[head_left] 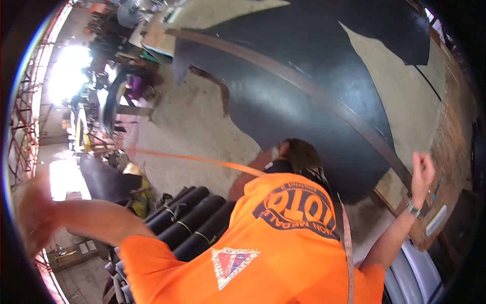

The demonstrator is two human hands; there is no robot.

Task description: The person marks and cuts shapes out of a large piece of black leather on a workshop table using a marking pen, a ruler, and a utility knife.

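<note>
Hands: well apart, one on each side of the orange shirt.
Left arm: stretched out sideways from the sleeve; the left hand is a blur at the dim left edge.
Left fingers: too smeared to tell whether they are spread, closed or holding anything.
Right arm: bent upward, band on the wrist.
Right hand: the right hand is raised, fingers curled in; whether anything is inside cannot be seen.
Black sheet: the sheet lies spread ahead of the body, its near edge partly hidden by the body.
Brown strip: the strip crosses the sheet diagonally; its near end runs beside the right hand and behind the wrist, contact unclear.
Tape: the tape runs down the shirt's right side.
Orange band: the blurred streamer reaches left from the shirt's far edge, its tip indistinct.
Black rolls: the rolls lie side by side below the left arm, partly covered by the shirt.
</note>
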